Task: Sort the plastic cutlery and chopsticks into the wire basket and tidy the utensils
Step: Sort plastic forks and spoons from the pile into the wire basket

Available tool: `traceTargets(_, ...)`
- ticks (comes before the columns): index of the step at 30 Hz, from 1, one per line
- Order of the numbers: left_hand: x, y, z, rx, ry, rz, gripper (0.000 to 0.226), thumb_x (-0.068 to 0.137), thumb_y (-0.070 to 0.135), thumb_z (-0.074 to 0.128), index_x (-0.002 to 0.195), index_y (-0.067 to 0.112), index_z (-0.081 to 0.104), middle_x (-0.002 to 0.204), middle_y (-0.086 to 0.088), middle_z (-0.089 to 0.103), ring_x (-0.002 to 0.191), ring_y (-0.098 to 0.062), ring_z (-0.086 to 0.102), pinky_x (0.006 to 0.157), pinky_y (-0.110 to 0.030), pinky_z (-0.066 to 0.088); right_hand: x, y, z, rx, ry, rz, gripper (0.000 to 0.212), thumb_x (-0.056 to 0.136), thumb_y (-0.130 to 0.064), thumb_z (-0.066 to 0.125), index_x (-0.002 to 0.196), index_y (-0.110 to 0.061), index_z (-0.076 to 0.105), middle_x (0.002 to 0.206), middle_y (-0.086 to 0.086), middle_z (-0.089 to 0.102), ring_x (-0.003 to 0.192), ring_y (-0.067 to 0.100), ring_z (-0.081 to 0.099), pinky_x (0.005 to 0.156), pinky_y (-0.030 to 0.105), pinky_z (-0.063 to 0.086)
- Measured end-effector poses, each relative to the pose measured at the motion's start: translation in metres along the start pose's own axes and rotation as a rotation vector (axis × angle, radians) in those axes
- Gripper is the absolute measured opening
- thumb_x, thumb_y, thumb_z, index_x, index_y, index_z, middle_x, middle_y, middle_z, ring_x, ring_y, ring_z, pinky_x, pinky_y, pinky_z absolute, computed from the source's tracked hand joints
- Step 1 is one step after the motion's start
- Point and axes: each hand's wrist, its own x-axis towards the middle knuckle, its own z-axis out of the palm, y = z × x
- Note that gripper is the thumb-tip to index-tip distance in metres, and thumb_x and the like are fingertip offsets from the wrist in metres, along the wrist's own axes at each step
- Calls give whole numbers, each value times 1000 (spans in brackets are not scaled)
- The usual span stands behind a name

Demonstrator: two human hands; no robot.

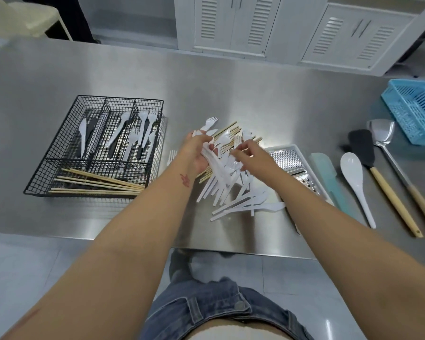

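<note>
White plastic cutlery (233,200) lies heaped with chopsticks (227,130) on the steel table (231,82); the left hand (198,153) grips a bunch of it, the right hand (252,157) reaches into the heap (grasp unclear); the wire basket (35,185) sits just left, partly filled

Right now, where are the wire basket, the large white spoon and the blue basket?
wire basket (57,143): head view, left mesh wall.
large white spoon (351,166): head view, its bowl.
blue basket (417,106): head view, slatted floor.

a kitchen: steel worktable (231,77), louvered white cabinets (233,23), and cooking utensils (368,168) laid out.
</note>
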Motion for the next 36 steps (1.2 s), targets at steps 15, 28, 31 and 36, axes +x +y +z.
traceTargets(15,-19,-11,-14,-233,3,92,18,93,8,62,108,9,53,79,-9,58,56,-17,56,55,-29,54,-30,-10,37,-499,-283,-155,20,103,-36,38,107,-17,35,77,-1,50,68,17,51,55,29,36)
traceTargets(28,-14,109,-158,671,333,684,37,99,40,49,128,19,58,125,1,60,115,-17,54,94,-31,42,19,-121,155,-519,-132,-125,30,103,-35,39,109,-6,45,85,14,66,67,30,66,67,42,57)
traceTargets(31,0,141,-219,1183,512,826,48,99,41,42,137,14,53,138,-10,55,130,-28,46,109,-43,36,36,-148,190,-526,-109,-117,32,102,-36,38,109,-6,45,81,10,60,65,27,63,63,38,54)
traceTargets(36,10,163,-289,1842,531,665,60,104,47,19,156,18,18,164,-8,10,151,-26,2,121,-45,0,60,-176,238,-583,-32,-73,35,100,-33,38,119,-5,49,97,10,59,80,28,55,65,32,41)
